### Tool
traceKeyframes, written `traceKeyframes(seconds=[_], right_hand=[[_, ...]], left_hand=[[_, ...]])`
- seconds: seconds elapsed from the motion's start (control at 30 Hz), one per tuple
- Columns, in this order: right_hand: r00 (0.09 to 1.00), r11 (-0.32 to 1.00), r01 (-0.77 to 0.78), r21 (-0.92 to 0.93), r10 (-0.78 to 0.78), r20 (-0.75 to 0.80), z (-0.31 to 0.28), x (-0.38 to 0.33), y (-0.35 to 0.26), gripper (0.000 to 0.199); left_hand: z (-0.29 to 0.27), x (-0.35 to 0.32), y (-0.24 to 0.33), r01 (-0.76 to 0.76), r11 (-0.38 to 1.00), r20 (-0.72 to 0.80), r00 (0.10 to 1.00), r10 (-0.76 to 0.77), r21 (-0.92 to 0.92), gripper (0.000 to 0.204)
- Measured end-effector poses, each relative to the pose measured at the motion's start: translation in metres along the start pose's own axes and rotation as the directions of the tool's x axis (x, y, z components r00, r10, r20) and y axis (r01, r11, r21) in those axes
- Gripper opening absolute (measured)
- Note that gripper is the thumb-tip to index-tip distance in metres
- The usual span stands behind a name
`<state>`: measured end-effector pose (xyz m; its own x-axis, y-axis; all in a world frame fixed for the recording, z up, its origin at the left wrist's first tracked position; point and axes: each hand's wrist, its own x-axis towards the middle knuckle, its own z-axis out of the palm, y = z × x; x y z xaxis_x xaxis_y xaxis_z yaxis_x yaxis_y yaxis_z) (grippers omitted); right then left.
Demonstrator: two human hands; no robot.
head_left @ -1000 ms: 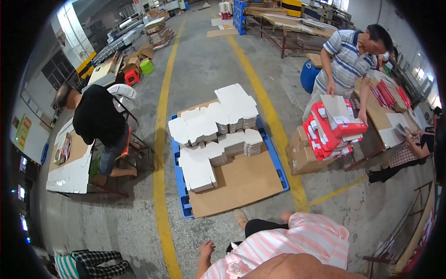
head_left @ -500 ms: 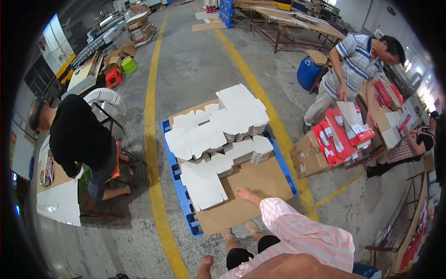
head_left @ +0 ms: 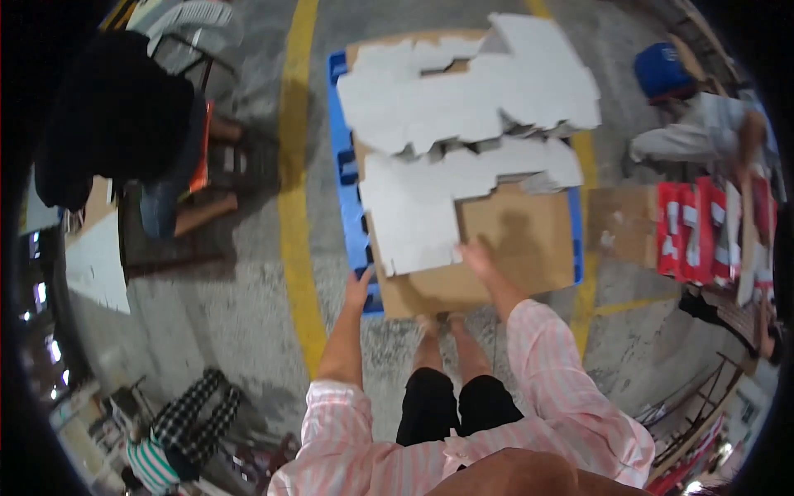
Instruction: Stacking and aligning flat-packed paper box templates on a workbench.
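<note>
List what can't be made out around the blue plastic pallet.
Head view:
Middle of the blue plastic pallet: hidden beneath the flat brown cardboard sheet.
Lower layers of the white cardboard stack: hidden beneath its top layer.
Fingers of the bare left hand and bare right hand: blurred.

your left hand is near the lower left corner of the front white cardboard stack, and your right hand is at its right edge; blur hides how firmly either grips. the stack lies on a brown sheet over a blue pallet. to your left sits a co-worker in black; to your right are red packages beside a brown box.
</note>
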<state>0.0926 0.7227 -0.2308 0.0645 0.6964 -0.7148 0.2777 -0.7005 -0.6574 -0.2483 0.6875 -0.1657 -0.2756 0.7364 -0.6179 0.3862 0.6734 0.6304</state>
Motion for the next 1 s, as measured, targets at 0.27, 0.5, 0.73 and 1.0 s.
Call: traceKeyframes(seconds=[0.27, 0.5, 0.73, 1.0], right_hand=[[0.991, 0.996, -0.091, 0.004, 0.091, -0.096, -0.068, 0.040, 0.008, 0.092], [0.991, 0.930, -0.137, 0.341, 0.132, 0.037, -0.045, 0.052, 0.019, 0.074], [0.988, 0.833, -0.153, 0.531, 0.123, 0.092, -0.045, 0.039, -0.005, 0.066], [0.991, 0.897, -0.131, 0.423, 0.110, 0.072, -0.052, 0.031, -0.017, 0.052]], left_hand=[[0.156, 0.041, 0.064, 0.124, 0.958, 0.172, 0.982, -0.081, -0.257, 0.075], [0.161, 0.070, 0.045, 0.171, 0.882, 0.220, 0.972, -0.078, -0.440, 0.077], [0.160, 0.068, 0.054, 0.236, 0.858, 0.240, 0.961, -0.136, -0.457, 0.076], [0.150, 0.051, 0.082, 0.269, 0.810, 0.242, 0.957, -0.162, -0.521, 0.077]])
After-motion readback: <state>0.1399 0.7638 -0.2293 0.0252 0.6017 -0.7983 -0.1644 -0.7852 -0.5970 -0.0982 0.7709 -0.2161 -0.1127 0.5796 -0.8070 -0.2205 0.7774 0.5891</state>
